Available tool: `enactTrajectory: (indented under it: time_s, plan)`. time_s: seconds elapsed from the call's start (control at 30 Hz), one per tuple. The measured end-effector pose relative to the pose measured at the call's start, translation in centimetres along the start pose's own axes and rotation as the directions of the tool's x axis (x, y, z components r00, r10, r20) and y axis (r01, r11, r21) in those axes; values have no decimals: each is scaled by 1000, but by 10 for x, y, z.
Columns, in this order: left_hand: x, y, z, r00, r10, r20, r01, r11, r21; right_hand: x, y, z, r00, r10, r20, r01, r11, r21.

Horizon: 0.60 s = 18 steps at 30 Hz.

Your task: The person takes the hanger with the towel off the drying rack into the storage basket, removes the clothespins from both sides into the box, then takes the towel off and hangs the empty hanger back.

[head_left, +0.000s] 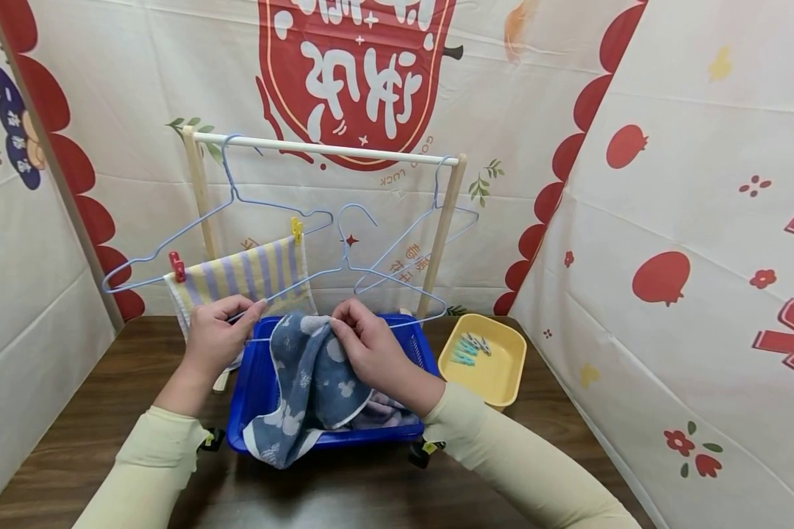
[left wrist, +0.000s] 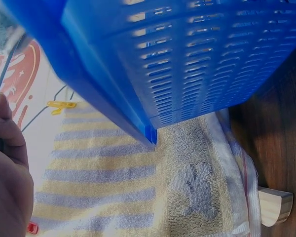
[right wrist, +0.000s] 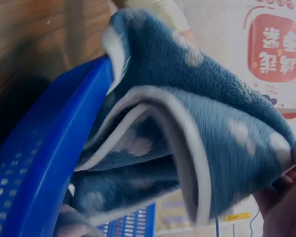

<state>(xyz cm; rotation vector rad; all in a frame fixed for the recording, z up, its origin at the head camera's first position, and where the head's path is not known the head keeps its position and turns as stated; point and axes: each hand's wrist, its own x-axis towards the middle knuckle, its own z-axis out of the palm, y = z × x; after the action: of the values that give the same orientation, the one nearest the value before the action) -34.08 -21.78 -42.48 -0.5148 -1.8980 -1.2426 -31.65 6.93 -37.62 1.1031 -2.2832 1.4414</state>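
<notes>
My left hand [head_left: 217, 334] grips one side of a blue wire hanger [head_left: 346, 264], whose hook points up in front of the rack. With thumb and fingers my right hand [head_left: 370, 342] pinches the upper edge of a blue-grey towel [head_left: 327, 378] with pale patterns. The towel hangs in folds from that pinch, overlapping the hanger's lower bar in the head view. Its lower corner drapes over the front rim of a blue basket [head_left: 241, 411]. Close up in the right wrist view, the towel's white border [right wrist: 197, 163] curls beside the basket wall.
Behind stands a rack with a white rod [head_left: 331, 150] bearing two blue hangers. A striped towel [head_left: 245, 268] hangs from the left one by a red clothespin [head_left: 177, 267] and a yellow clothespin [head_left: 297, 230]. At right, a yellow tray [head_left: 496, 375] holds several clothespins. More cloth [head_left: 387, 411] lies in the basket.
</notes>
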Motion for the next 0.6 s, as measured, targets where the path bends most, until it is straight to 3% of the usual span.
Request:
enactTrajectory:
  time_s: [0.17,0.3,0.43,0.6]
  plan:
    - [1,0,0,1000,-1,0,1,1000,-7,4,11,1,998,43,41,-37,989,-144]
    - [1,1,0,1000,1,-2,-1,1000,-12,6,20,0,992,46,116,-11,958,-288]
    - [1,1,1,1000,5,-6,-5,1000,-11,7,28,0,966,43,257,74,900,-429]
    - [2,5,2,1000,5,-19,-5,1000,3,5,33,5,919,46,391,181,832,-524]
